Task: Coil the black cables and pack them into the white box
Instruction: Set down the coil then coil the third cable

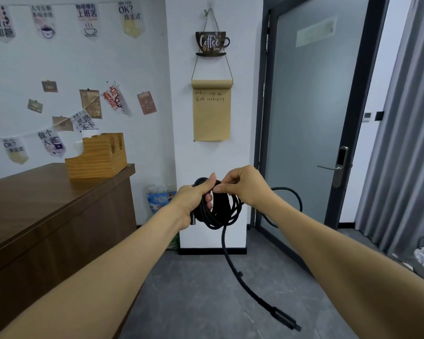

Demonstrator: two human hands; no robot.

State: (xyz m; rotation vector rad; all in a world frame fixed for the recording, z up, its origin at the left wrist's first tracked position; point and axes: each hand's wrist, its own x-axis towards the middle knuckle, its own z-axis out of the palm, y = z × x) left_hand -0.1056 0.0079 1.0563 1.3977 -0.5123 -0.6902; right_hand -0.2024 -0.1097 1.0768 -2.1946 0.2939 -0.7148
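Head view: left hand grips the looped black cable; right hand pinches it on top. One end hangs down.

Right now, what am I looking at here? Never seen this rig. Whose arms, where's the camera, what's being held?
No machine here: a person wears a wide-angle camera on the head, looking forward and down, so both bare arms reach into the single view. The left hand grips a black cable coil. The right hand pinches a strand at the top of the coil. A loose tail with its connector hangs toward the floor. To the left, a wooden organizer stands on a brown counter. No white box is in view.
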